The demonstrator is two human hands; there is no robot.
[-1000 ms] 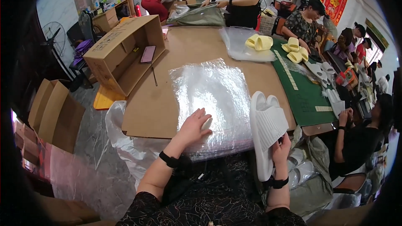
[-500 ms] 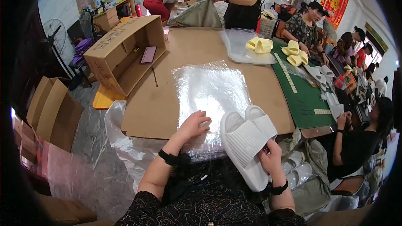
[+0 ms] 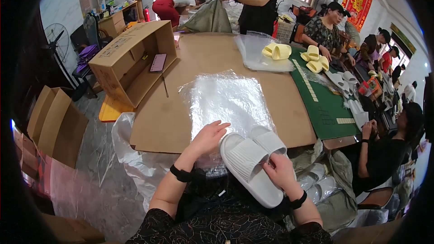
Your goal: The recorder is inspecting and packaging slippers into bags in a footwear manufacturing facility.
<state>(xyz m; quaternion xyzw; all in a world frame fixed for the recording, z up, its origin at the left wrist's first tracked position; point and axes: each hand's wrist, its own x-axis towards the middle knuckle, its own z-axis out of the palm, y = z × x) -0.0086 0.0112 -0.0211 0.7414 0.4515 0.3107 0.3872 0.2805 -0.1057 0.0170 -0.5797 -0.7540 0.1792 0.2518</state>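
Pair of white, ribbed-strap slippers (image 3: 246, 156), clamped in the right hand (image 3: 281, 171), tilts over the near edge of the brown cardboard-topped table (image 3: 153, 126). The left hand (image 3: 207, 138), fingers extended, lies over shiny clear-plastic sheets (image 3: 228, 99); light pressure should steady them, a firm grip keep the pair aligned.

Left of the left hand's (image 3: 209, 138) fingers there's a decent bare strip of cardboard tabletop (image 3: 158, 124), though the open carton (image 3: 129, 56) walls off the far left. Straight past the fingertips it's flat clear plastic (image 3: 226, 99), easy to pass over. Right of them, white slippers (image 3: 246, 158) pretty much block the way.
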